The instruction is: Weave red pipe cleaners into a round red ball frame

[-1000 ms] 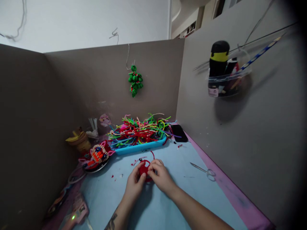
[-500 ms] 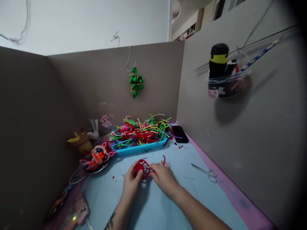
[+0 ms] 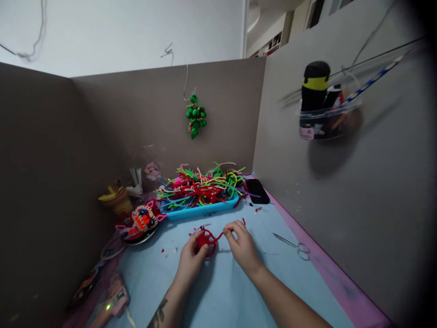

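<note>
A small red pipe-cleaner piece (image 3: pixel 210 243), bent into loops, is held just above the blue table cover. My left hand (image 3: pixel 192 254) is closed on its left side, thumb in front. From its right side a red strand (image 3: pixel 220 236) runs to my right hand (image 3: pixel 241 243), whose thumb and fingers pinch it. The strand's free tip sticks up behind my right fingers. Beyond both hands stands a blue tray (image 3: pixel 201 211) heaped with many-coloured pipe cleaners (image 3: pixel 205 187).
Scissors (image 3: pixel 294 245) lie to the right, a black phone (image 3: pixel 257 191) behind them. At left are a plate with an orange-and-red figure (image 3: pixel 143 218) and a pink glue gun (image 3: pixel 116 296) with a green light. A tub of tools (image 3: pixel 321 116) hangs on the right panel.
My right hand has moved to the right, away from the red piece, drawing the strand out straighter between the hands. My left hand keeps hold of the piece.
</note>
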`<state>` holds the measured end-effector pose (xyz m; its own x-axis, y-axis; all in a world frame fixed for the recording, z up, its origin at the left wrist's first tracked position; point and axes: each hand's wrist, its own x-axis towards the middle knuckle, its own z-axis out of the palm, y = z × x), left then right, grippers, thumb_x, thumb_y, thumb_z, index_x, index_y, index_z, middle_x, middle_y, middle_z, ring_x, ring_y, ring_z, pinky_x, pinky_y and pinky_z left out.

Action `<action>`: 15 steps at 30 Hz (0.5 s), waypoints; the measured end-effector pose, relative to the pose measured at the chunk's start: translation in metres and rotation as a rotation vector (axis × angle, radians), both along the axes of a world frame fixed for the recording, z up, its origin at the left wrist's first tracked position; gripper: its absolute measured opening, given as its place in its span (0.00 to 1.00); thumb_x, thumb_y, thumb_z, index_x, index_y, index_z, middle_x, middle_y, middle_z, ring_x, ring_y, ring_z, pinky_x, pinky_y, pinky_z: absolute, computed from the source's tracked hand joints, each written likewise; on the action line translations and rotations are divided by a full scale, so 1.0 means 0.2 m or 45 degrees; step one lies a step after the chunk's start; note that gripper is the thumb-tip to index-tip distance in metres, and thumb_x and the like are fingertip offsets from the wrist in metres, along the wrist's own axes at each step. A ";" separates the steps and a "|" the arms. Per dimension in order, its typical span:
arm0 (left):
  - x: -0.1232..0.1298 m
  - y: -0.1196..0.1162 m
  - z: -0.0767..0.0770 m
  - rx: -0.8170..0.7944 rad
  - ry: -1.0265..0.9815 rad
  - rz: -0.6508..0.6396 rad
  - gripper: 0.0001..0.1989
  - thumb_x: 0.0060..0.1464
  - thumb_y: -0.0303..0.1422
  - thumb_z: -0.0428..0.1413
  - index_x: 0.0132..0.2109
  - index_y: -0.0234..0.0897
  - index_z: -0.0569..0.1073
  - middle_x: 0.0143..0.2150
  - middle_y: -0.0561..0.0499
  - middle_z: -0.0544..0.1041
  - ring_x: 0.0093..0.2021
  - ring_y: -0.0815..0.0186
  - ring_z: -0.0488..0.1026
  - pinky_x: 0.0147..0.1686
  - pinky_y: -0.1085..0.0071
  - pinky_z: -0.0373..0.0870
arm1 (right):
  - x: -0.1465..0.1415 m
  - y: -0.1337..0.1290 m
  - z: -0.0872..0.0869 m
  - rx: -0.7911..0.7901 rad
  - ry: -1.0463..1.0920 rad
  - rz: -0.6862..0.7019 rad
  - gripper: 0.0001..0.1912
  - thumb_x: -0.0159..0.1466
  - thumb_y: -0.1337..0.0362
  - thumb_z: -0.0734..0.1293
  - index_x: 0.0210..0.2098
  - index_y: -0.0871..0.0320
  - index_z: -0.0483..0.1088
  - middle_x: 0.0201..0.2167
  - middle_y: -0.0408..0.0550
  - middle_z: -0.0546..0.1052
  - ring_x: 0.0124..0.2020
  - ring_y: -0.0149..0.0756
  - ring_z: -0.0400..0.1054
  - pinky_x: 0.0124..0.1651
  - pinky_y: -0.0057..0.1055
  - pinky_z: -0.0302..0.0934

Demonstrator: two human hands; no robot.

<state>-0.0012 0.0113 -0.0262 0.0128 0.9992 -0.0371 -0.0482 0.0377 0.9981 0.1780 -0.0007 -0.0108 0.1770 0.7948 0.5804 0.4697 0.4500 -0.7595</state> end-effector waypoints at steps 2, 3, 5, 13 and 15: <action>0.00 0.00 0.01 -0.034 -0.075 -0.008 0.26 0.36 0.33 0.67 0.47 0.33 0.77 0.43 0.42 0.82 0.43 0.55 0.78 0.45 0.63 0.72 | 0.00 0.00 -0.01 0.046 -0.026 -0.062 0.07 0.64 0.61 0.64 0.34 0.55 0.73 0.41 0.52 0.74 0.46 0.44 0.69 0.48 0.39 0.64; 0.00 0.00 0.01 -0.041 -0.116 0.014 0.27 0.36 0.34 0.67 0.47 0.33 0.76 0.43 0.42 0.82 0.42 0.55 0.78 0.44 0.63 0.72 | 0.00 -0.01 -0.02 0.084 -0.044 -0.073 0.07 0.63 0.61 0.65 0.38 0.54 0.74 0.48 0.54 0.72 0.53 0.47 0.66 0.52 0.42 0.63; -0.01 0.00 0.02 -0.049 -0.203 0.103 0.28 0.37 0.36 0.68 0.48 0.33 0.75 0.42 0.42 0.82 0.41 0.56 0.78 0.42 0.65 0.73 | 0.00 -0.03 -0.02 0.171 -0.077 -0.055 0.14 0.63 0.60 0.66 0.48 0.53 0.72 0.60 0.55 0.64 0.65 0.50 0.54 0.57 0.46 0.61; -0.02 0.01 0.02 -0.117 -0.410 0.165 0.31 0.38 0.45 0.68 0.49 0.34 0.75 0.46 0.40 0.81 0.43 0.55 0.78 0.39 0.64 0.74 | -0.08 -0.03 -0.03 -0.041 0.013 0.168 0.05 0.60 0.68 0.66 0.32 0.55 0.75 0.31 0.48 0.76 0.37 0.40 0.71 0.41 0.35 0.66; -0.01 -0.01 0.03 -0.076 -0.356 0.118 0.30 0.39 0.44 0.68 0.49 0.34 0.76 0.47 0.40 0.80 0.45 0.55 0.77 0.42 0.64 0.73 | -0.10 -0.02 -0.03 -0.223 0.129 0.147 0.04 0.57 0.68 0.68 0.33 0.56 0.74 0.33 0.47 0.75 0.35 0.39 0.70 0.36 0.32 0.64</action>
<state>-0.0037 0.0102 -0.0195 -0.0600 0.9928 -0.1040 -0.3272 0.0789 0.9416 0.1590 -0.0041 -0.0172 0.1296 0.9001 0.4160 0.3400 0.3538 -0.8714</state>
